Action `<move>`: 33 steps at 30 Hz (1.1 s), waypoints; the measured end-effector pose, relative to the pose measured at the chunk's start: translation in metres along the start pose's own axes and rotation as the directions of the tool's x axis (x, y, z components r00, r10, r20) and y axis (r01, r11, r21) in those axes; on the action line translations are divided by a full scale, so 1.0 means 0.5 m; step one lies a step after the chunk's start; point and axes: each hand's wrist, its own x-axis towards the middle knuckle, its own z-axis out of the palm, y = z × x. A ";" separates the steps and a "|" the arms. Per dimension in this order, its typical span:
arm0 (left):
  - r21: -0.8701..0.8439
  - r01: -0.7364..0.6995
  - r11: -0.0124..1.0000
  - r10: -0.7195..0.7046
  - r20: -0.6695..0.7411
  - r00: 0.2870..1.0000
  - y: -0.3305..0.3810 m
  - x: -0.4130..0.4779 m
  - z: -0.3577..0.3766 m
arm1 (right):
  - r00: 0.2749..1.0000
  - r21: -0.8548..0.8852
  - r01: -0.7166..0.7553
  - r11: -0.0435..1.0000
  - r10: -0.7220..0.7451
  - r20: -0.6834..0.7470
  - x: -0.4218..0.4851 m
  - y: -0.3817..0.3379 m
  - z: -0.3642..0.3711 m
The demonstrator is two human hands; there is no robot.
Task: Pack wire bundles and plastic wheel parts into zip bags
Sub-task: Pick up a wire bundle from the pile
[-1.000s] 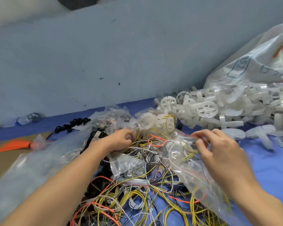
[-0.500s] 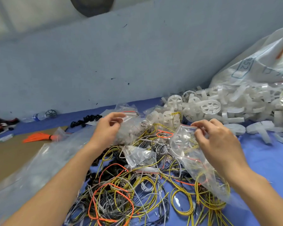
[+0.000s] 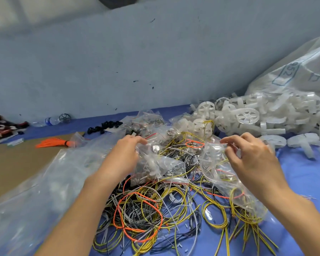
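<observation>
A tangle of yellow, orange, black and grey wires (image 3: 151,206) covers the blue sheet in front of me. My right hand (image 3: 251,159) pinches the top edge of a clear zip bag (image 3: 227,182) holding yellow wires, which hangs down to the lower right. My left hand (image 3: 124,156) grips a second clear zip bag (image 3: 155,165) filled with small pale parts, lifted just above the wires. A heap of white plastic wheel parts (image 3: 248,117) lies at the back right.
A large clear plastic sheet (image 3: 35,196) lies under my left arm. Behind are several small filled bags (image 3: 146,121), black parts (image 3: 103,126), an orange wire bundle (image 3: 54,142), a water bottle (image 3: 48,121), a big printed sack (image 3: 299,71) and a grey wall (image 3: 137,61).
My left hand has picked a bag of small parts out of the pile and brought it toward me. My right hand has kept its pinch on the wire bag's top edge.
</observation>
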 end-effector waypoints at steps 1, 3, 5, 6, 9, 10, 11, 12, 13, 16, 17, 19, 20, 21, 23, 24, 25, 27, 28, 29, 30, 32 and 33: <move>0.056 -0.013 0.998 0.011 0.030 0.999 -0.015 0.004 -0.009 | 1.000 -0.001 0.002 1.000 -0.002 -0.005 -0.001 -0.001 0.002; 0.150 -0.099 0.984 0.077 0.143 0.987 -0.040 0.008 -0.022 | 1.000 0.017 0.013 1.000 -0.013 -0.019 -0.005 -0.003 0.005; 0.255 -0.239 0.937 0.181 0.232 0.956 -0.047 0.002 -0.009 | 0.999 0.033 0.030 0.999 -0.029 -0.029 -0.009 -0.006 0.007; 0.318 -0.295 0.901 0.220 0.252 0.942 -0.048 -0.002 0.010 | 0.999 0.035 0.041 0.999 -0.040 -0.032 -0.011 -0.007 0.008; 0.446 -0.305 0.842 0.230 0.215 0.949 -0.058 -0.013 0.080 | 0.996 0.035 0.066 0.997 -0.064 -0.064 -0.016 -0.008 0.008; 0.480 -0.283 0.830 0.217 0.188 0.958 -0.065 -0.016 0.094 | 0.994 0.033 0.073 0.997 -0.070 -0.081 -0.017 -0.008 0.007; 0.505 -0.262 0.823 0.213 0.153 0.965 -0.074 -0.019 0.100 | 0.992 0.030 0.080 0.996 -0.077 -0.102 -0.017 -0.008 0.005; 0.519 -0.248 0.818 0.217 0.121 0.969 -0.083 -0.018 0.099 | 0.987 0.030 0.091 0.995 -0.087 -0.133 -0.016 -0.009 0.001; 0.520 -0.237 0.821 0.221 0.093 0.971 -0.092 -0.017 0.094 | 0.980 0.034 0.106 0.994 -0.099 -0.173 -0.014 -0.010 -0.004; 0.399 -0.213 0.892 0.218 0.032 0.975 -0.102 -0.018 0.069 | 0.937 0.091 0.157 0.983 -0.120 -0.328 -0.006 -0.015 -0.023; 0.326 -0.195 0.925 0.201 0.016 0.980 -0.096 -0.020 0.061 | 0.924 0.127 0.164 0.978 -0.107 -0.368 -0.004 -0.018 -0.030; 0.114 -0.136 0.984 0.139 -0.020 0.990 -0.074 -0.032 0.044 | 0.895 0.184 0.193 0.964 -0.096 -0.436 -0.007 -0.027 -0.039; -0.028 -0.092 0.995 0.091 -0.031 0.995 -0.059 -0.037 0.033 | 0.877 0.185 0.232 0.955 -0.123 -0.465 -0.010 -0.035 -0.042; -0.190 -0.041 0.981 0.037 -0.025 0.999 -0.043 -0.045 0.025 | 0.861 0.175 0.283 0.943 -0.170 -0.479 -0.017 -0.043 -0.041; -0.501 0.025 0.865 -0.024 0.007 1.000 -0.015 -0.052 0.011 | 0.839 0.154 0.394 0.906 -0.286 -0.463 -0.030 -0.061 -0.032; -0.610 0.053 0.791 -0.039 0.036 0.999 -0.005 -0.053 0.005 | 0.842 0.156 0.421 0.893 -0.322 -0.433 -0.035 -0.067 -0.025; -0.686 0.099 0.720 -0.055 0.086 0.995 0.002 -0.058 0.002 | 0.858 0.161 0.420 0.893 -0.333 -0.390 -0.042 -0.071 -0.016; -0.711 0.201 0.674 -0.064 0.215 0.975 0.012 -0.066 -0.003 | 0.913 0.168 0.357 0.919 -0.305 -0.272 -0.053 -0.073 0.005; -0.702 0.232 0.673 -0.043 0.276 0.960 0.015 -0.071 -0.003 | 0.940 0.150 0.311 0.938 -0.281 -0.195 -0.060 -0.070 0.015; -0.716 0.266 0.646 -0.008 0.343 0.939 0.017 -0.076 -0.002 | 0.961 0.117 0.264 0.957 -0.251 -0.115 -0.066 -0.067 0.025; -0.751 0.317 0.579 0.036 0.411 0.911 0.020 -0.080 -0.001 | 0.974 0.075 0.224 0.972 -0.222 -0.042 -0.073 -0.062 0.034; -0.794 0.358 0.491 0.156 0.484 0.861 0.028 -0.089 -0.013 | 0.984 0.000 0.159 0.987 -0.158 0.086 -0.081 -0.055 0.044; -0.802 0.337 0.494 0.227 0.493 0.840 0.029 -0.093 -0.019 | 0.983 -0.010 0.116 0.993 -0.113 0.145 -0.083 -0.056 0.046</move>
